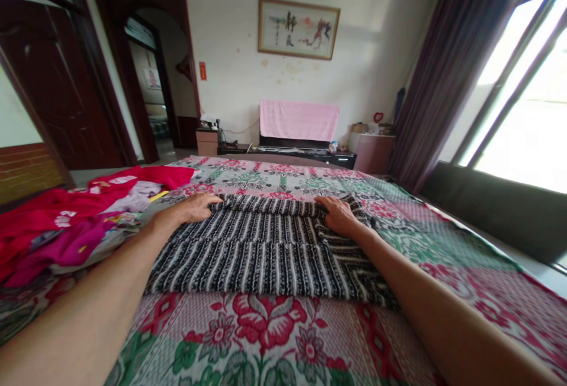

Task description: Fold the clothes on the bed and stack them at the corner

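A black-and-white striped garment lies folded flat on a flowered bedspread. My left hand rests on its far left corner, fingers curled over the folded edge. My right hand lies on its far right corner, fingers bent and pressed onto the cloth. Both forearms stretch out along the garment's two sides.
A heap of red, magenta and pale clothes lies on the bed to the left. Beyond the bed stand a low dark cabinet with a pink cloth and a pinkish box. A window with a dark curtain is on the right, a doorway on the left.
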